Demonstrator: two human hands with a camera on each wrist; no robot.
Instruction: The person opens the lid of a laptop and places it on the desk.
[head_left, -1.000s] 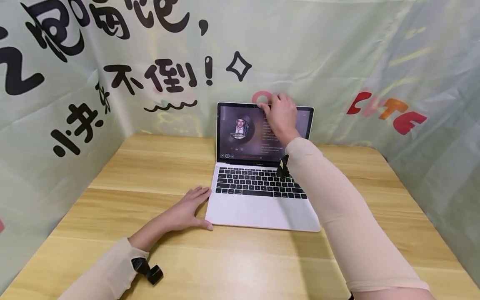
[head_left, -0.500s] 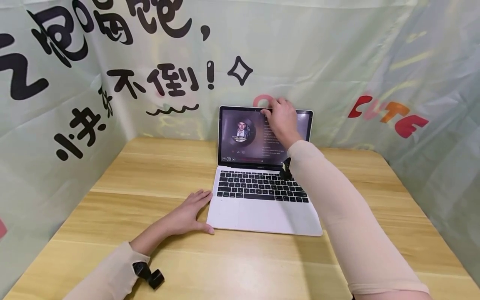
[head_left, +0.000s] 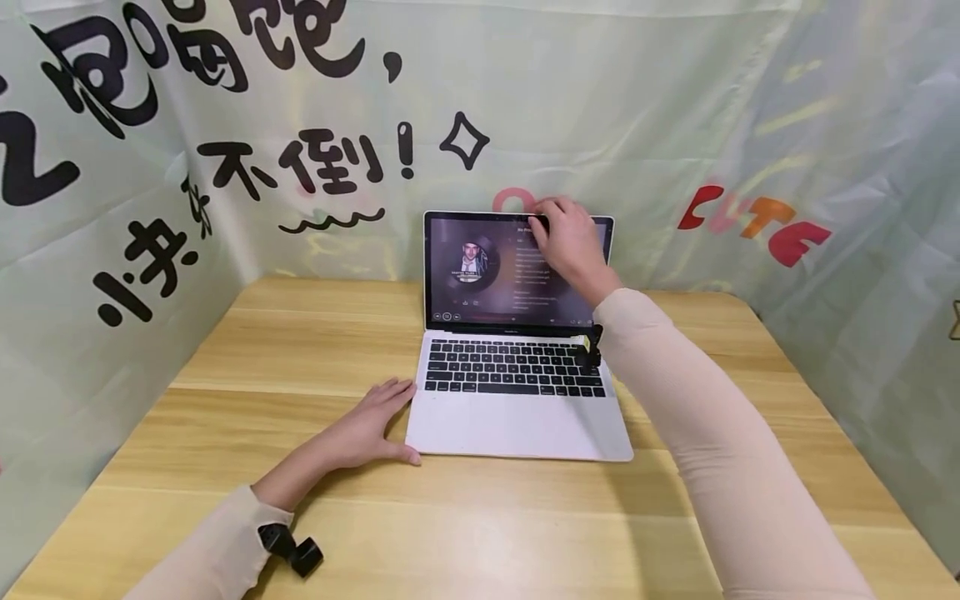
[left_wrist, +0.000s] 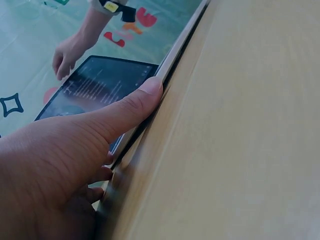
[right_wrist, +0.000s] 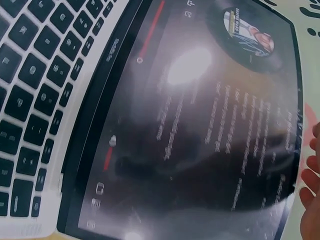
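A silver laptop [head_left: 517, 425] stands with its lid raised on the wooden table, its lit screen [head_left: 480, 275] showing a music player. My left hand [head_left: 363, 429] rests at its left side, fingers along the side edge and thumb spread to the front corner. In the left wrist view the thumb [left_wrist: 132, 102] touches the front edge. At the lid's top edge is my right hand [head_left: 573, 242], fingers loosely bent. A narrow gap shows between its fingers [right_wrist: 311, 170] and the lid in the right wrist view.
The wooden table [head_left: 300, 333] spreads around the laptop. Behind it and at both sides hangs a pale green printed cloth [head_left: 600, 100]. A black wrist camera [head_left: 292, 550] sits on the left sleeve and another [head_left: 591, 346] on the right sleeve.
My right hand has shifted slightly right along the lid's top edge, and its forearm has swung right. The laptop and left hand keep their places; the head view has shifted a little.
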